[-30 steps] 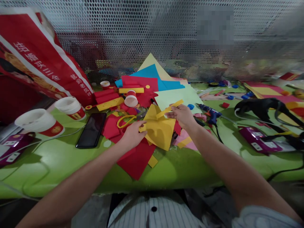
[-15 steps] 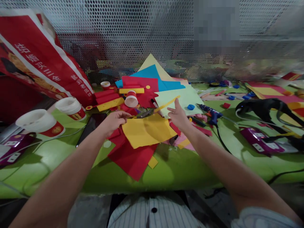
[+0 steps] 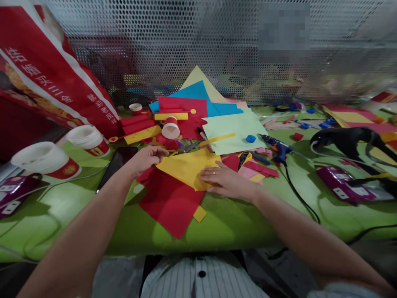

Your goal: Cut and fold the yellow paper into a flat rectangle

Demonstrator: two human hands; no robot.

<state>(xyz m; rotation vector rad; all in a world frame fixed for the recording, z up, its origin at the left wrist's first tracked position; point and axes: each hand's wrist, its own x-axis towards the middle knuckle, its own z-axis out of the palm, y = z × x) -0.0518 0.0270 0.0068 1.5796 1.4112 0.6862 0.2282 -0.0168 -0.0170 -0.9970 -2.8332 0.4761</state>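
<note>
A yellow paper sheet (image 3: 182, 165) lies between my hands, over a red sheet (image 3: 173, 209). My left hand (image 3: 145, 160) is closed at its upper left corner, thumb and fingers pinched together there. My right hand (image 3: 226, 180), a ring on one finger, grips the sheet's right side, which bends up under the fingers. Just behind the sheet rest scissors (image 3: 188, 147), their handle close to my left fingertips. A narrow yellow strip (image 3: 218, 140) lies partly across a pale green sheet (image 3: 235, 124).
Paper cups (image 3: 46, 159), a phone (image 3: 116, 163) and a red bag (image 3: 62, 78) stand or lie at the left. To the right are a blue glue gun (image 3: 277, 147) with its cord and a purple power strip (image 3: 344, 184). A perforated metal panel (image 3: 186, 41) closes the back.
My right hand has come down from the yellow strip onto the yellow sheet's right side. That side is now drawn in and bent. My left hand has barely shifted.
</note>
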